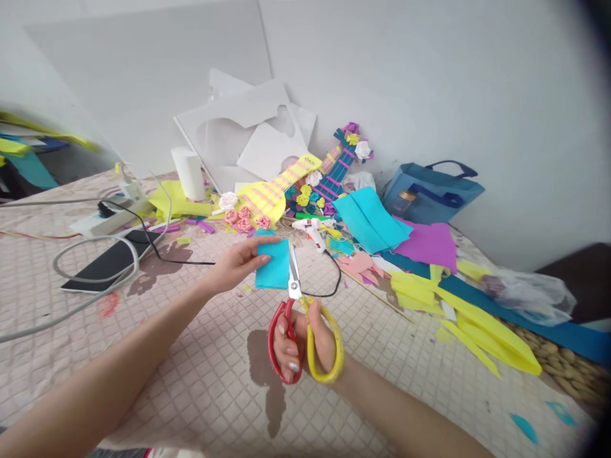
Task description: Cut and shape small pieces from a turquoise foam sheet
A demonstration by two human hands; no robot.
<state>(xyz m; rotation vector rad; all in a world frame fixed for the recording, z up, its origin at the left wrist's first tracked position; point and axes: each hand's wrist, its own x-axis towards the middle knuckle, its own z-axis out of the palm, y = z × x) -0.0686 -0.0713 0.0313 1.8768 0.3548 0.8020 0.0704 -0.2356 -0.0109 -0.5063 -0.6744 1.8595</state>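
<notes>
My left hand (241,262) pinches a folded turquoise paper piece (273,270) by its upper left part, thumb on top. In my right hand (305,340) are scissors (294,289) with one red and one yellow handle loop, fingers through the loops. The blades point up, slightly apart, along the right edge of the turquoise paper. Just beyond lie a white glue gun (312,234) and a yellow paper guitar (272,194) with pink strips and pink paper roses (242,221).
A blue guitar (337,172) with paper flowers leans behind. Turquoise sheets (372,219), purple paper (429,245) and yellow strips (477,318) lie right, near a blue bag (432,194). A power strip (107,216), cables and a black tablet-like item (112,264) are left.
</notes>
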